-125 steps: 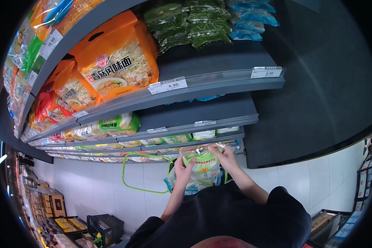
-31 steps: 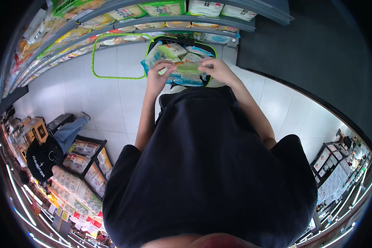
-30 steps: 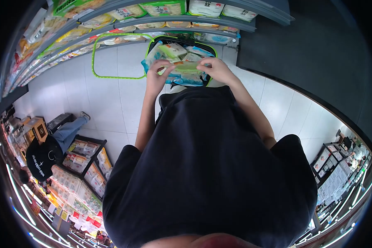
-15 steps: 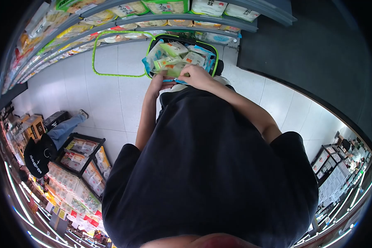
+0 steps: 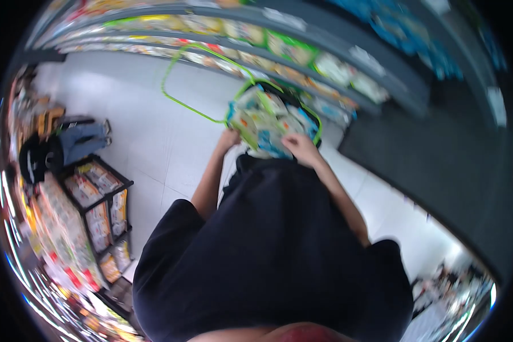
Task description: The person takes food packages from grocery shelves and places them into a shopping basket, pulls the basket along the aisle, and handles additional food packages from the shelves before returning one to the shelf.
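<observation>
A dark basket with a green rim [image 5: 319,121] is filled with several packages in clear, green and blue wrapping [image 5: 266,122]. Its green handle [image 5: 192,109] lies folded out to the left. At the basket's near left edge is my left hand [image 5: 229,138], its fingers curled in and smeared by motion. My right hand [image 5: 300,146] is over the near right part of the basket, next to the blue packaging, with its fingers bent together. Whether it grips any packaging is too blurred to tell.
Shelves [image 5: 228,43] of packaged food run along the far side. A dark panel [image 5: 433,154] stands on the right. At the left are a person in dark top and jeans [image 5: 82,142] and a black display rack [image 5: 100,199]. Pale floor tiles [image 5: 137,119] lie between.
The view has turned, and basket and shelves appear further right and lower. My hands have moved apart from the pale package they were both at. The picture is now blurred.
</observation>
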